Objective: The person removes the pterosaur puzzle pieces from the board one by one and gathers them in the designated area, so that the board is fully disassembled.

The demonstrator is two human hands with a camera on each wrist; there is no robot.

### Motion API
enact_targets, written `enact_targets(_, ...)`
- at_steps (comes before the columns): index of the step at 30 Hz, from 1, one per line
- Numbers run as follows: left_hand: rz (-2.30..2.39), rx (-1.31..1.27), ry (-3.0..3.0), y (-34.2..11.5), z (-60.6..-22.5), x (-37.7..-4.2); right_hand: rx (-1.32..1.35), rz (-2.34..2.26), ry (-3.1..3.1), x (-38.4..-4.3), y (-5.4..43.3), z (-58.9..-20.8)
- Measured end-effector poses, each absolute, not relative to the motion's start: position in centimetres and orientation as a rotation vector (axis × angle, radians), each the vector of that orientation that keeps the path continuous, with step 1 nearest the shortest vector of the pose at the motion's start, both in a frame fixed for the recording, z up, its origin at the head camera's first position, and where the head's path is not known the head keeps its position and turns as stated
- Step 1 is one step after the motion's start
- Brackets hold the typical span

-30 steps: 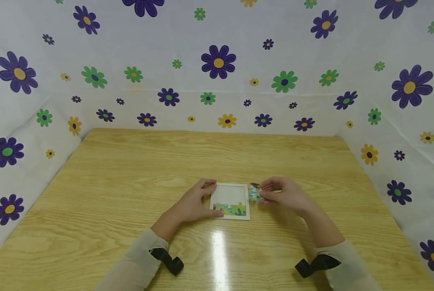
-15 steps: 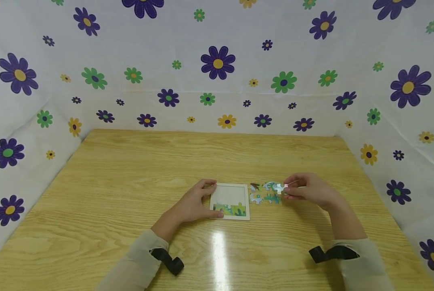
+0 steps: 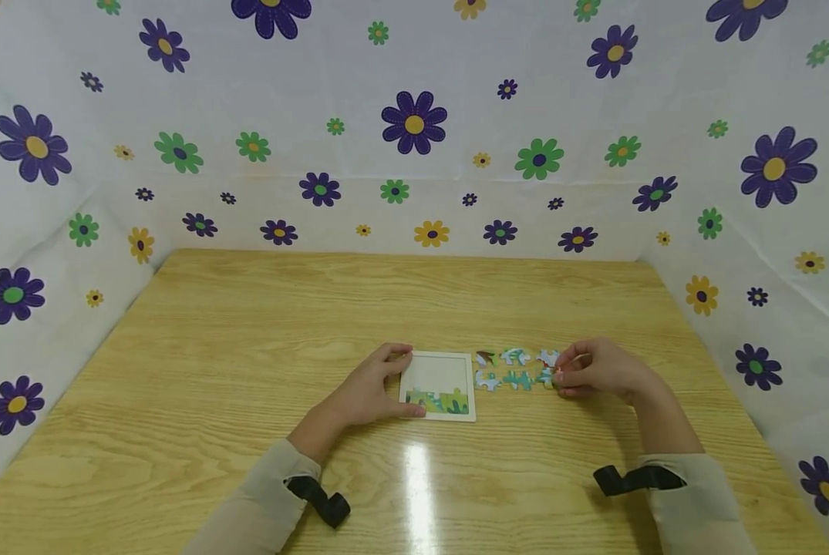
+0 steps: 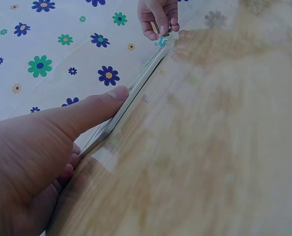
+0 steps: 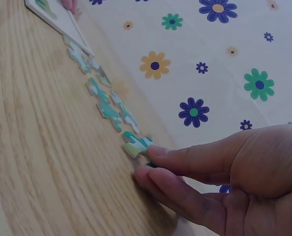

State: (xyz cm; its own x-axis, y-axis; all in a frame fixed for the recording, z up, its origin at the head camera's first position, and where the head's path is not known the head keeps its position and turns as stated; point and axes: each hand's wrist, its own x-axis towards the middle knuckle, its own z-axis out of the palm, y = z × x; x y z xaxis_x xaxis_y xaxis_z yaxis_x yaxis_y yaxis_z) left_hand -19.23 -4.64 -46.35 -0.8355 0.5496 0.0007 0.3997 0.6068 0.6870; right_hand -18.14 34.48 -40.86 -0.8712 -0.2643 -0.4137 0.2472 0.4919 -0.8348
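Observation:
My left hand [image 3: 367, 389] holds a white square puzzle tray [image 3: 472, 385] by its left side, with the thumb [image 4: 104, 105] on the near edge and fingers at the far corner. Green joined pieces [image 3: 450, 401] fill the tray's bottom strip; the area above them is bare white. To the right of the tray, my right hand [image 3: 603, 368] pinches a green-and-white jigsaw piece [image 5: 136, 144] between thumb and fingertips, low over the table. Its fingers partly cover that piece. Another piece [image 3: 548, 357] lies just beyond those fingertips.
Between tray and right hand, several loose pieces lie in two short rows, among them a brown-and-green one [image 3: 486, 358] and a teal one [image 3: 518, 379]. The wooden table [image 3: 303, 308] is bounded behind and on both sides by a flowered white cloth [image 3: 358, 77].
My right hand has moved right from beside the tray, uncovering the loose pieces, then slightly nearer me from the back row to the front row. The left hand keeps its grip on the tray.

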Motion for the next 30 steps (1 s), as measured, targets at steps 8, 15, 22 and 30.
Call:
enact_targets(8, 1.046, 0.786, 2.619, -4.6, -46.3, -19.2, 0.020, -1.314, 2.311, -18.0, 34.2, -41.1)
enact_targets(15, 1.053, 0.788, 2.623, -4.7, -46.5, -19.3, -0.009, -1.278, 2.346, -17.8, 33.8, -40.8)
enact_targets(22, 1.038, 0.780, 2.629, -4.8, -46.9, -19.4, 0.005, -1.330, 2.293, -18.2, 34.2, -41.5)
enact_targets(30, 1.037, 0.790, 2.635, -4.7, -46.8, -19.4, -0.028, -1.429, 2.263, -18.4, 33.2, -41.4)
